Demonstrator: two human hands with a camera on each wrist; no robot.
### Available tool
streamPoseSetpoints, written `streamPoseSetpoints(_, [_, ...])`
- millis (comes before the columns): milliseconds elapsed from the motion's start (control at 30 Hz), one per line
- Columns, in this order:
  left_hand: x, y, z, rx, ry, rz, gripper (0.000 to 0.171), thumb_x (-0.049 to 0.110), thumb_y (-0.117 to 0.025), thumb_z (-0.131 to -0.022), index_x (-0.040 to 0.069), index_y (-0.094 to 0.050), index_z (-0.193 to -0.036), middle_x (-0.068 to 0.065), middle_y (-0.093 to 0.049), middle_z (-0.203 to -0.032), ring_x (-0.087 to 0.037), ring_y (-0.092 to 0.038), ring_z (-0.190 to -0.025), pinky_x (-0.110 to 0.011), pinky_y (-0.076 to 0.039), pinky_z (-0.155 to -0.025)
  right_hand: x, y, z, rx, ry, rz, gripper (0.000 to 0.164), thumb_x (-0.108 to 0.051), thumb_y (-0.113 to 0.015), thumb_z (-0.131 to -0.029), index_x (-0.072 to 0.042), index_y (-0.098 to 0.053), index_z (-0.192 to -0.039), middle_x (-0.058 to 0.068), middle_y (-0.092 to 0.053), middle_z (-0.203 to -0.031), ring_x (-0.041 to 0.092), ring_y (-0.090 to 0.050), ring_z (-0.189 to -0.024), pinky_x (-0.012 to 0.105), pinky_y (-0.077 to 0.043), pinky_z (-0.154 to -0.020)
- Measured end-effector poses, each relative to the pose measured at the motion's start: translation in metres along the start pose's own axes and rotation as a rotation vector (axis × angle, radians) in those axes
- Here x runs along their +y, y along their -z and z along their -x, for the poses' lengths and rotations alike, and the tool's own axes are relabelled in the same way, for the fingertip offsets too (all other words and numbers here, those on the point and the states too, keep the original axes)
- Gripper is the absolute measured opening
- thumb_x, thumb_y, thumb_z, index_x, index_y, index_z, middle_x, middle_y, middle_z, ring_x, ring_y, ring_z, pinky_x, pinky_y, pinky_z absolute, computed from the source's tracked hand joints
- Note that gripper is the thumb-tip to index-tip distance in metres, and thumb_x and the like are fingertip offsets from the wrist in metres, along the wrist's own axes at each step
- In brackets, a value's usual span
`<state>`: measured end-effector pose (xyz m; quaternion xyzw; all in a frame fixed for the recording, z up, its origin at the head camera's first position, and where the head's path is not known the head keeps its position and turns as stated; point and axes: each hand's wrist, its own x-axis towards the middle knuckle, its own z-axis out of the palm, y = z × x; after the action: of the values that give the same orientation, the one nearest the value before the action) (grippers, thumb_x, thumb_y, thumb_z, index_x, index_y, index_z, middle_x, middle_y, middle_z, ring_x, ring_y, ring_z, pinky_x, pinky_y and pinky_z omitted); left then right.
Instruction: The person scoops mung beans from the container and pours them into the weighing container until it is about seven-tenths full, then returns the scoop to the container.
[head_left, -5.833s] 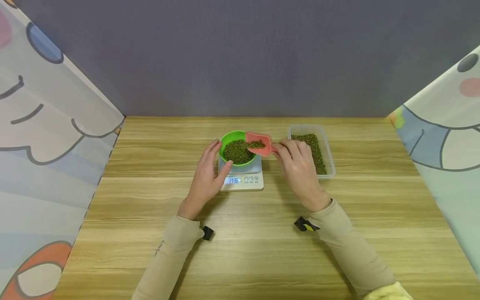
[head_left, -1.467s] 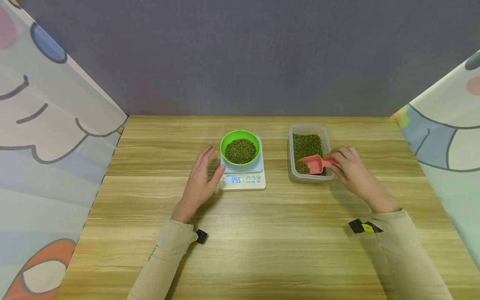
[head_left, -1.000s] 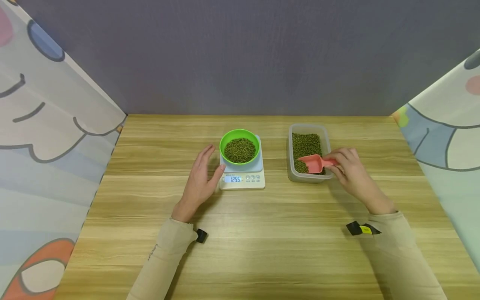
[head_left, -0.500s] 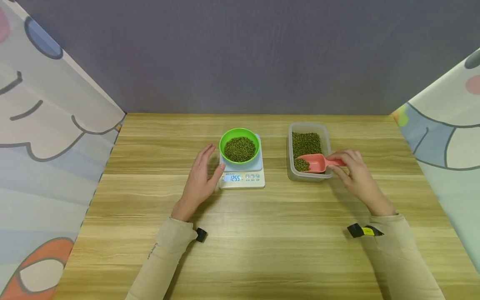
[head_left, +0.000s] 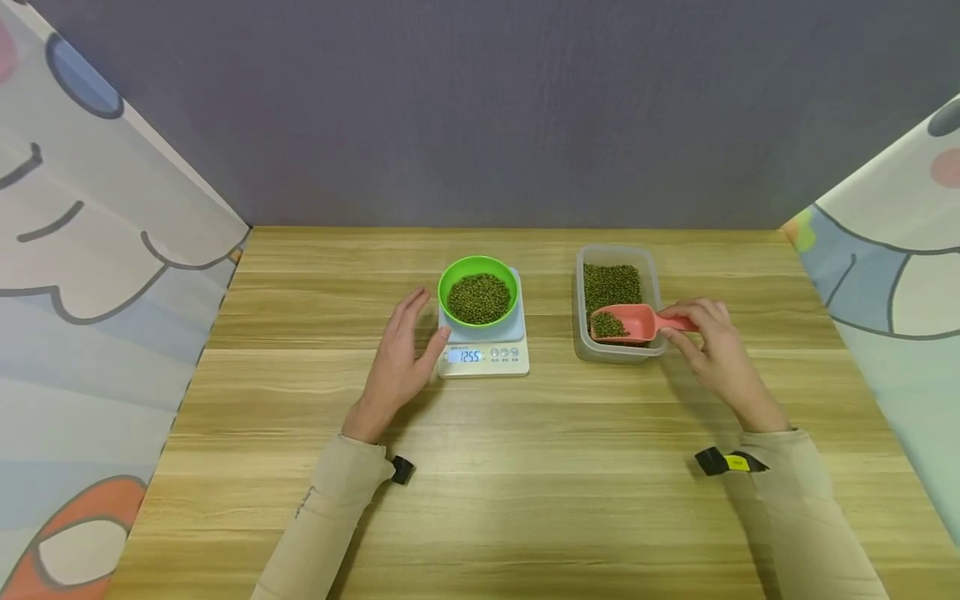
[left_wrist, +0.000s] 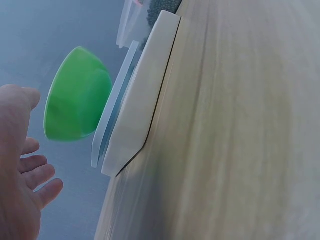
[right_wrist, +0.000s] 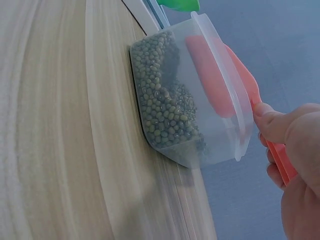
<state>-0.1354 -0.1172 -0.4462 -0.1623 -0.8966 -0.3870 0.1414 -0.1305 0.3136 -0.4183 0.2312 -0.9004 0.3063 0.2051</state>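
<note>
A pink scoop [head_left: 639, 323] with a small heap of mung beans [head_left: 609, 325] near its front edge is over the clear plastic container [head_left: 597, 353]. My right hand [head_left: 716, 350] pinches its handle between thumb and fingers; in the right wrist view the scoop's bowl lies inside the container, above the remaining beans [right_wrist: 167, 120]. On the left, a green bowl [head_left: 453, 277] of mung beans stands on a white kitchen scale [head_left: 487, 367] whose display reads 125.5. My left hand [head_left: 397, 362] rests beside scale and bowl with fingers extended, holding nothing.
The wooden table [head_left: 525, 483] carries the scale and container side by side, with a strip of bare wood between them. A grey wall [head_left: 510, 117] rises behind the table, and cartoon-printed cloths [head_left: 105, 250] hang at both sides.
Earlier the right hand tipped beans into the bowl, and the reading rose from 113.6 to 125.5. Since then the scoop has dipped into the container and risen slightly with beans. The left hand drew back from the bowl.
</note>
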Motion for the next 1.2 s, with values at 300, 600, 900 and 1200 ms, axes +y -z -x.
streamPoseSetpoints(300, [0.001, 0.001, -0.001, 0.005, -0.006, 0.002, 0.063, 0.039, -0.05, -0.094, 0.0, -0.037, -0.142, -0.015, -0.035, -0.148, -0.025, -0.03, -0.135, -0.049, -0.029, -0.111, 0.001, 0.001, 0.0, 0.003, -0.011, 0.007, 0.03, 0.01, -0.071, -0.072, 0.003, -0.065, -0.1, 0.013, -0.062, -0.097, 0.021, -0.041, -0.092, 0.032, -0.032, -0.072])
streamPoseSetpoints(600, [0.0, 0.0, -0.001, 0.006, -0.004, 0.002, 0.063, 0.039, -0.05, -0.094, 0.0, -0.037, -0.142, -0.017, -0.036, -0.148, -0.025, -0.03, -0.135, -0.05, -0.029, -0.111, -0.001, 0.003, -0.002, 0.042, -0.016, 0.011, 0.034, 0.012, -0.072, -0.069, 0.003, -0.066, -0.101, 0.014, -0.063, -0.098, 0.02, -0.04, -0.089, 0.026, -0.029, -0.072])
streamPoseSetpoints(900, [0.003, 0.0, -0.003, -0.003, 0.002, 0.009, 0.064, 0.04, -0.049, -0.095, 0.0, -0.036, -0.143, -0.016, -0.034, -0.149, -0.024, -0.029, -0.136, -0.049, -0.028, -0.111, -0.023, 0.012, -0.015, 0.118, -0.019, 0.032, 0.038, 0.015, -0.073, -0.065, 0.005, -0.066, -0.1, 0.018, -0.061, -0.099, 0.023, -0.041, -0.089, 0.024, -0.028, -0.072])
streamPoseSetpoints(1200, [0.008, -0.002, -0.006, 0.004, 0.005, 0.042, 0.065, 0.041, -0.05, -0.094, 0.0, -0.036, -0.143, -0.015, -0.034, -0.149, -0.023, -0.029, -0.136, -0.051, -0.029, -0.11, -0.058, 0.005, -0.044, 0.065, 0.015, 0.0, 0.034, 0.009, -0.072, -0.071, 0.001, -0.066, -0.103, 0.015, -0.061, -0.103, 0.026, -0.042, -0.095, 0.039, -0.033, -0.073])
